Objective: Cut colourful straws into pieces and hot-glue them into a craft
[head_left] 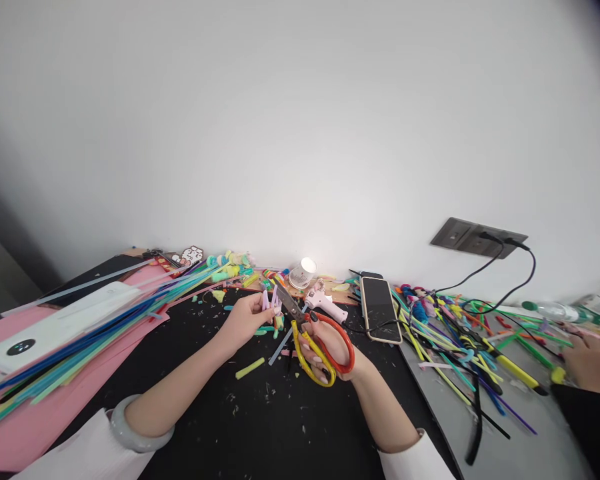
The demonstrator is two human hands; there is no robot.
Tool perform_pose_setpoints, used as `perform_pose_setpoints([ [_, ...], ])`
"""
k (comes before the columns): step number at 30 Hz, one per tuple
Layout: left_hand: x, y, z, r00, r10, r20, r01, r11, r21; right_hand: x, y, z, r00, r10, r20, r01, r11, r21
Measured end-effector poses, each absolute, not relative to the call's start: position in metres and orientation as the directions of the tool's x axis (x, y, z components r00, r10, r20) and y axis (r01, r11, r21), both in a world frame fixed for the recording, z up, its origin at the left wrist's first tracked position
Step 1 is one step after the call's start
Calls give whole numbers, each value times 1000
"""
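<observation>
My left hand (244,321) pinches a small bent piece of lilac pipe cleaner (274,301) over the black work surface. In my right hand (325,347) is a pair of scissors (300,319) with one red and one yellow handle. Their dark blades point up and left, right beside the lilac piece; whether they touch it I cannot tell. Just behind the scissors lies a pale pink glue gun (327,304). A short yellow-green pipe cleaner piece (250,368) lies on the black surface, below my left hand.
Long pipe cleaners (145,327) lie over pink sheets and a white box (55,327) at left. A phone (381,309) and a white cup (303,273) stand near the wall. Cords run from a wall socket (480,238). Another person's hand (593,363) rests at far right.
</observation>
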State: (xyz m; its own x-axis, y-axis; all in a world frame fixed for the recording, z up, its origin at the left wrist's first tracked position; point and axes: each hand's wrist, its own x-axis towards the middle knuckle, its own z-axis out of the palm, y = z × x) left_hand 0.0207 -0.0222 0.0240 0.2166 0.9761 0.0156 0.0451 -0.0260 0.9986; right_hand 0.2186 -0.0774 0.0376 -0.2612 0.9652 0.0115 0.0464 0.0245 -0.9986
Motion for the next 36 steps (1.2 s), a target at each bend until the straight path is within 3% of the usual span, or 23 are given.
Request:
perform_pose_setpoints([
  [6, 19, -18, 21, 189, 981, 39, 79, -55, 995, 213, -77, 38, -457, 872, -173, -1, -196, -981],
  [18, 16, -19, 24, 176, 983, 48, 108, -68, 992, 213, -71, 30, -367, 903, -222, -88, -272, -958],
  [28, 10, -16, 14, 127, 990, 56, 271, -89, 958, 217, -59, 24, -186, 970, -155, -205, -193, -960],
  [36, 12, -19, 23, 51, 998, 24, 218, -35, 975, 215, -60, 21, -230, 963, -141, -137, -176, -975],
])
